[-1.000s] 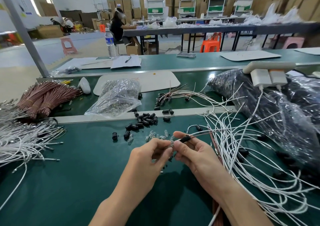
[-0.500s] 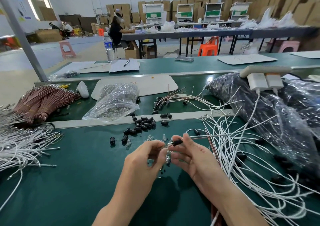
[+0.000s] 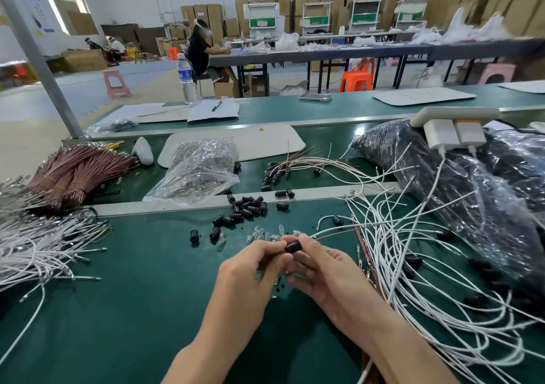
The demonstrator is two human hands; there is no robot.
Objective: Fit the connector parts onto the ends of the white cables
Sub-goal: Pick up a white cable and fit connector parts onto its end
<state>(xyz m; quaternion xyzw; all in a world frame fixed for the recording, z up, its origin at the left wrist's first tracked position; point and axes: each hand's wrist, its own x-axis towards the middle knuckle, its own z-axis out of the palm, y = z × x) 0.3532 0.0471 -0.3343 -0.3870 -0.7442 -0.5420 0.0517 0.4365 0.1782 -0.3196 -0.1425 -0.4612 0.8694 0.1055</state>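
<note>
I'm pinching the light, probably slippery black cap [image 3: 293,247] by its sides with left hand [image 3: 250,268] and right hand [image 3: 327,271]; the cable [image 3: 333,234] is trailing limply.

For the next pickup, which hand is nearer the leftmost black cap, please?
Left: the left hand sits right of the leftmost black cap; the right hand is farther right.

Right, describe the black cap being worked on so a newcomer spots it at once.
Start at the near green mat, where left hand and right hand meet at its middle. The black cap sits pinched between them. Unlike the loose caps heaped behind, it is held off the mat.
</note>
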